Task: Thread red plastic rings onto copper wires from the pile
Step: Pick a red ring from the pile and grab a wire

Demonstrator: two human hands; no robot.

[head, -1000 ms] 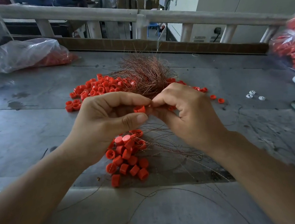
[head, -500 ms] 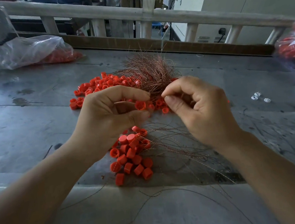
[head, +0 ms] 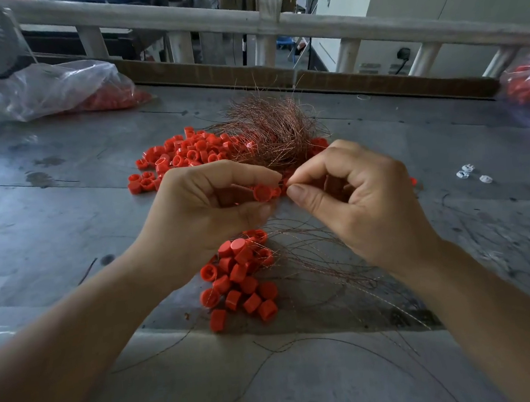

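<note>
red ring [head: 261, 193], one, sat in the grip of the left hand [head: 207, 212]; right hand [head: 353, 199] pinched narrow, contents unclear; far heap [head: 189, 153] and near heap [head: 238, 280] made two.

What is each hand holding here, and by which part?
Left hand pinches a red ring by its side wall, thumb and forefinger. Right hand pinches fingertips together beside it; what they hold cannot be told.

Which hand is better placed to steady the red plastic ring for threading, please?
Left. The left hand grips the red plastic ring, close beside the right hand, which seemingly pinches a thin copper wire.
</note>
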